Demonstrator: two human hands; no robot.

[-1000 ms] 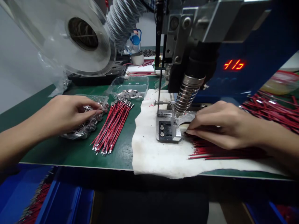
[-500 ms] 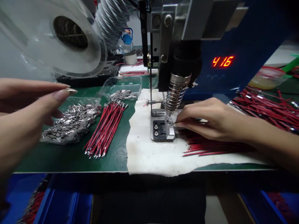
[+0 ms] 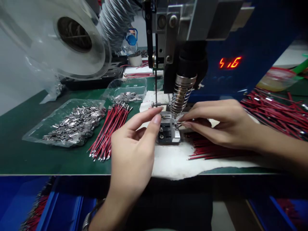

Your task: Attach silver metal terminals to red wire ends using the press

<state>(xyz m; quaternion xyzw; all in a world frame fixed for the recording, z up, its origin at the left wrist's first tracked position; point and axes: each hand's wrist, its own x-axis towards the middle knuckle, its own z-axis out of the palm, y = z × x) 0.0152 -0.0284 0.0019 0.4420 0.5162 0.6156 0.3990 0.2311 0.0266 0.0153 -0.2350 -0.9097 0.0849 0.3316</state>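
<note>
My left hand (image 3: 134,144) is raised in front of the small metal fixture (image 3: 168,131) under the soldering head (image 3: 181,93). Its thumb and forefinger are pinched together at the fixture's left side, and what they hold is too small to see. My right hand (image 3: 216,123) rests on the white cloth (image 3: 173,162) to the fixture's right. Its fingertips pinch a thin wire end at the fixture, over a bundle of red wires (image 3: 211,149).
A clear tray of small metal terminals (image 3: 69,123) lies at the left, beside a bundle of red-black wires (image 3: 109,130). A clear reel (image 3: 69,35) stands behind. More red wires (image 3: 276,112) lie at the right. The blue machine's display (image 3: 229,62) glows red.
My left hand has moved from the terminal tray, up and across to the right, to the fixture. My right hand has stayed at the fixture.
</note>
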